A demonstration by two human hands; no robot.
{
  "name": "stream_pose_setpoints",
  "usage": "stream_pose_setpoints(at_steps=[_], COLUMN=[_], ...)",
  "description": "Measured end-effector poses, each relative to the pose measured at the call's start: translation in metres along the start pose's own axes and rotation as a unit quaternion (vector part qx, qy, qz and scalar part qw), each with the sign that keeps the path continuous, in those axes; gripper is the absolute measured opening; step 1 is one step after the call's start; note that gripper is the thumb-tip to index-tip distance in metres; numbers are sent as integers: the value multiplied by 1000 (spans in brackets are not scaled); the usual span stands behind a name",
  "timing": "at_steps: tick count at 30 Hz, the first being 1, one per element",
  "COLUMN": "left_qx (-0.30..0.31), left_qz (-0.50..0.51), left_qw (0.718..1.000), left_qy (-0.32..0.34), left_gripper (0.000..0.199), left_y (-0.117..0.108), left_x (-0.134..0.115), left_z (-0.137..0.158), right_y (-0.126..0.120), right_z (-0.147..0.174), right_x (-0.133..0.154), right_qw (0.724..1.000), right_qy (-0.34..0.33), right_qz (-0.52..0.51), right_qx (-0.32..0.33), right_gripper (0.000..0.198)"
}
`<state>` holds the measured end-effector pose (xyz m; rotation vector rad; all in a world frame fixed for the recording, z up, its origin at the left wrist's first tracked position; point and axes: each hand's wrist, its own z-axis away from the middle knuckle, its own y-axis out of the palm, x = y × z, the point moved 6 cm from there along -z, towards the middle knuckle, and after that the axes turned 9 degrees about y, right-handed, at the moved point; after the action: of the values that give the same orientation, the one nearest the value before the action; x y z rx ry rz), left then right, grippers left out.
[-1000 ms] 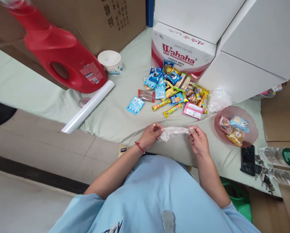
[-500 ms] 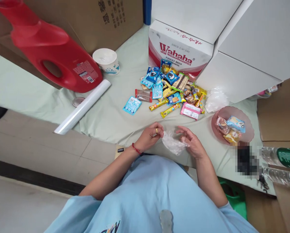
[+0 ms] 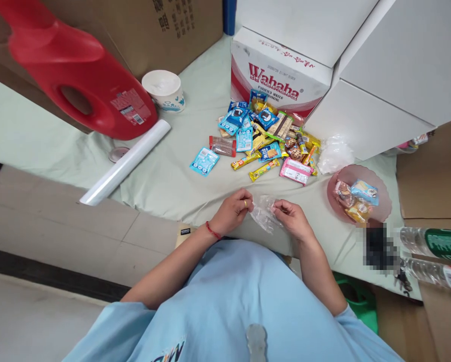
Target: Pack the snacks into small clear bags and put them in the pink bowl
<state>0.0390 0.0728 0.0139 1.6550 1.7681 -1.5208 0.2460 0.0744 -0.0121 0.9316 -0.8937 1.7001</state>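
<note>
Between my hands, just above the table's near edge, hangs a thin clear plastic bag [image 3: 263, 215]. My left hand [image 3: 236, 210], with a ring and a red bracelet, pinches its left side. On the right side, my right hand [image 3: 291, 216] has its fingertips closed on the bag. Beyond them lies a heap of wrapped snacks [image 3: 266, 136], in blue, yellow, brown and pink packets. Several snack packets [image 3: 364, 191] sit in a pink translucent bowl [image 3: 384, 193] to the right. Behind the bowl is a crumpled pile of clear plastic [image 3: 335, 155].
At left stand a large red jug [image 3: 78, 75] and a paper cup [image 3: 165, 90], with a white roll [image 3: 127, 163] lying before them. A Wahaha carton [image 3: 278, 70] and a white cabinet [image 3: 387, 85] border the back. Two plastic bottles [image 3: 432, 244] lie at the right edge.
My right hand's fingers, spread beside the bag before, have closed on its right side. The bag is now stretched between both hands. My left hand keeps its pinch.
</note>
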Motion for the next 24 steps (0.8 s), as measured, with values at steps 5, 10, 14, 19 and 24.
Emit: stream_pose_setpoints(at_steps=[5,10,14,19,24], left_qx=[-24,-43,-46,29,43], left_qz=[-27,-24,-20,-59,64], left_qw=[999,999,999,998,997], left_qy=[-14,-9,-11,21,22], left_gripper=[27,28,29,29,16], left_y=[-9,-12,-12,-12,-20], left_x=[5,5,11,20,5], left_z=[3,4,6,10,6], right_y=[-9,-13,-29,-32,-21], right_z=[1,12,10,7,10], right_x=[-3,17,12,-5,3], right_qw=[997,990,988,996,982], right_qy=[-4,-104,-90,11,23], right_qz=[-55,87,123,-80,-185], right_qx=[-53,24,-13,-38,-34], right_gripper=[40,65,30,32,34])
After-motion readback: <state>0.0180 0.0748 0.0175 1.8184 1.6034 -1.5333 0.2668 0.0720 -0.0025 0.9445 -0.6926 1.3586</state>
